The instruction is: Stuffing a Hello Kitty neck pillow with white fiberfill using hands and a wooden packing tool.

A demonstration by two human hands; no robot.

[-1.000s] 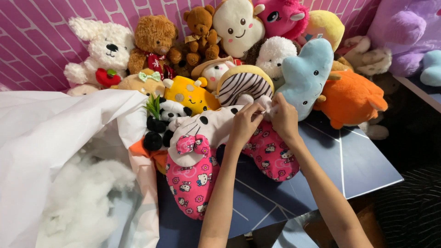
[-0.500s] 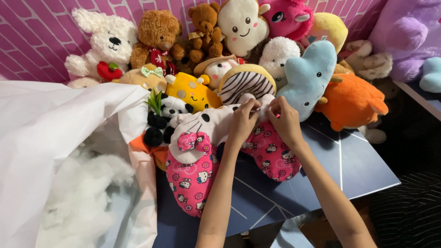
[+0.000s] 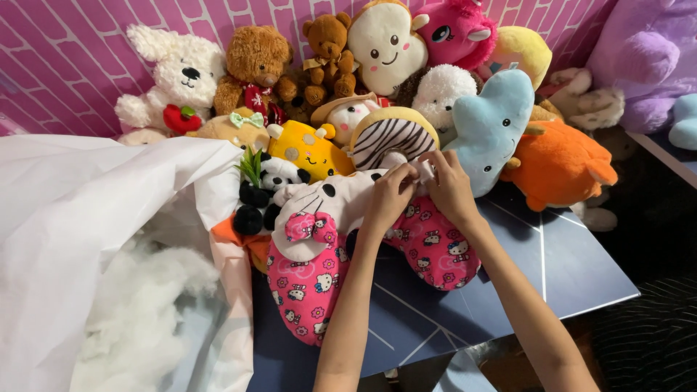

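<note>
Head view: left hand (image 3: 388,196) and right hand (image 3: 449,187), fingers pinching the far top edge of a pink-and-white neck pillow (image 3: 319,254), which lies on the blue worktop (image 3: 552,268). Plush toys (image 3: 327,65) crowd the far side; a white bag of stuffing (image 3: 87,247) sits left.

Toy workshop: plush toys (image 3: 406,94), loose stuffing (image 3: 138,312)

Two bare forearms rise from the lower edge, ending in the left hand (image 3: 388,199) and right hand (image 3: 449,190); no sleeve covers either arm (both slender), and no ring, watch or glove shows on them.
</note>
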